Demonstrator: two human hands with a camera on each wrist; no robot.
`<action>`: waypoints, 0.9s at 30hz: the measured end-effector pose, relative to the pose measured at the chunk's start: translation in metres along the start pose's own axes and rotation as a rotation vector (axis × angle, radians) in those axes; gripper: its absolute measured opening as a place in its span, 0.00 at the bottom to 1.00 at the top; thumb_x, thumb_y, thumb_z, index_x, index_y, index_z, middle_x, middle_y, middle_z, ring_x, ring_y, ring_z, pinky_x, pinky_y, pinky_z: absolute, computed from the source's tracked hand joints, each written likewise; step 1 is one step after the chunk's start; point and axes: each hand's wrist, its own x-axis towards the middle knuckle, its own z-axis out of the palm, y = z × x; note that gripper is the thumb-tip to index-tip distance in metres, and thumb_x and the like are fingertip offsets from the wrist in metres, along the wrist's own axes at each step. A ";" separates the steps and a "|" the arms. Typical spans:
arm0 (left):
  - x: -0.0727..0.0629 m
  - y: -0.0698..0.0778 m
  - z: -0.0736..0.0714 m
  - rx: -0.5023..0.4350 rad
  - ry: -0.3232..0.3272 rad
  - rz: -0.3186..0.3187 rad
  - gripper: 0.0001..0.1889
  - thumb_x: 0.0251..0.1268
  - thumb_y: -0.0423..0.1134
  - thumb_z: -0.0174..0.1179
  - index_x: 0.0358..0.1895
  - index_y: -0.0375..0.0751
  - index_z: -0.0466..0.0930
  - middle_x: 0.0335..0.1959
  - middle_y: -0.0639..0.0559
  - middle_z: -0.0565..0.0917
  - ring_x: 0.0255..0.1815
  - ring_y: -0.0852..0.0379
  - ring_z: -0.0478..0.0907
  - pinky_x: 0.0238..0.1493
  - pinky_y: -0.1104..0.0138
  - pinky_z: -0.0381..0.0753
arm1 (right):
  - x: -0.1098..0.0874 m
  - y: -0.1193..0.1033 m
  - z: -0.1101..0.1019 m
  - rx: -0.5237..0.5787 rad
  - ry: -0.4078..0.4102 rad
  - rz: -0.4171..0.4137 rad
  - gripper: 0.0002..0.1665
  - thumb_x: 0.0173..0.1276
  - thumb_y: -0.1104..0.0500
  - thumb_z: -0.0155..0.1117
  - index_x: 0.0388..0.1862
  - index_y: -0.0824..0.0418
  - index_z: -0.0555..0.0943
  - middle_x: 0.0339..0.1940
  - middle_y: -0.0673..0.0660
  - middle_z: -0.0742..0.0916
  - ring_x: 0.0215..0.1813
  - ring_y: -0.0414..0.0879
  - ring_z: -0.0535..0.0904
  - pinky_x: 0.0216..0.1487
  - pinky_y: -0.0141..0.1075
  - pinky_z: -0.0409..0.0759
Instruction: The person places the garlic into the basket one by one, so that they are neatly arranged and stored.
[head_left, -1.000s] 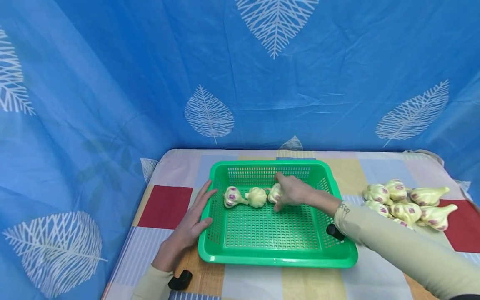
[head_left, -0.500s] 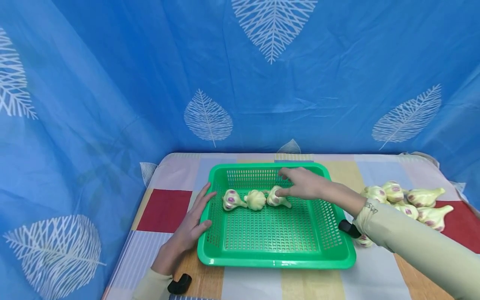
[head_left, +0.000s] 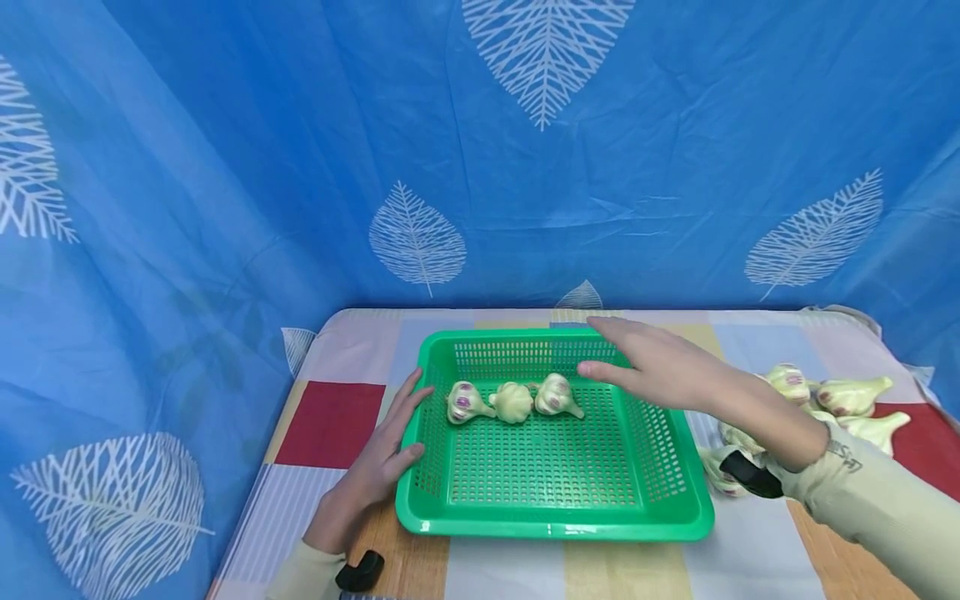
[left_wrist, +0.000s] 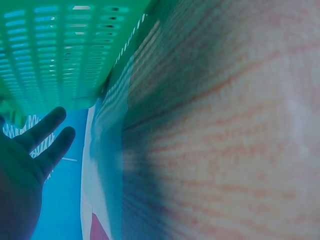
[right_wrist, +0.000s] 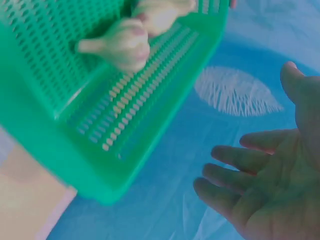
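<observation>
Three garlic bulbs sit in a row inside the green plastic basket (head_left: 551, 527): a left bulb (head_left: 467, 402), a middle bulb (head_left: 513, 403) and a right bulb (head_left: 556, 395). My left hand (head_left: 378, 452) rests its straight fingers against the basket's left rim; the left wrist view has its fingers (left_wrist: 52, 145) beside the perforated wall. Above the basket's right rim, my right hand (head_left: 663, 362) hangs with fingers extended and holds nothing. In the right wrist view the right hand (right_wrist: 270, 185) is spread, apart from the basket (right_wrist: 150, 145).
Several more garlic bulbs (head_left: 847, 397) lie in a pile on the table to the right, partly behind my right forearm. A patchwork cloth (head_left: 330, 425) covers the table. Blue leaf-print curtain (head_left: 645, 167) hangs at the back and left.
My right hand has let go of the right garlic bulb, risen out of the basket and moved right, with its fingers opening. The left hand stays at the rim.
</observation>
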 end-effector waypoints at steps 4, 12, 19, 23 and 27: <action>-0.001 0.000 0.001 0.007 -0.002 -0.004 0.39 0.63 0.39 0.53 0.79 0.39 0.54 0.83 0.50 0.42 0.81 0.45 0.43 0.62 0.38 0.71 | -0.017 0.015 -0.010 -0.007 0.031 0.026 0.52 0.75 0.32 0.50 0.81 0.67 0.53 0.79 0.70 0.60 0.78 0.67 0.53 0.70 0.66 0.56; -0.001 0.001 0.000 0.016 0.002 -0.004 0.39 0.62 0.39 0.53 0.79 0.38 0.54 0.83 0.50 0.43 0.80 0.45 0.45 0.61 0.40 0.73 | -0.053 0.054 -0.008 0.082 0.088 0.049 0.50 0.76 0.42 0.58 0.83 0.61 0.47 0.82 0.66 0.53 0.81 0.65 0.45 0.70 0.68 0.52; -0.002 0.001 0.000 0.023 -0.002 -0.002 0.40 0.62 0.38 0.53 0.79 0.40 0.54 0.83 0.49 0.43 0.80 0.44 0.45 0.60 0.43 0.75 | -0.079 0.076 0.008 0.122 0.145 0.040 0.48 0.76 0.47 0.61 0.84 0.54 0.47 0.83 0.62 0.53 0.82 0.61 0.42 0.70 0.70 0.49; -0.003 0.001 -0.001 0.032 -0.002 0.001 0.40 0.62 0.39 0.54 0.79 0.38 0.54 0.83 0.48 0.44 0.80 0.45 0.46 0.60 0.41 0.74 | -0.099 0.086 0.009 0.172 0.216 0.046 0.49 0.75 0.53 0.62 0.85 0.49 0.46 0.83 0.61 0.53 0.81 0.63 0.44 0.65 0.75 0.50; -0.002 0.002 -0.002 0.026 -0.006 0.002 0.40 0.62 0.39 0.54 0.79 0.37 0.54 0.83 0.48 0.44 0.80 0.44 0.45 0.60 0.38 0.72 | -0.119 0.097 0.010 0.172 0.280 0.099 0.50 0.75 0.56 0.62 0.85 0.44 0.43 0.83 0.64 0.53 0.78 0.71 0.50 0.57 0.79 0.55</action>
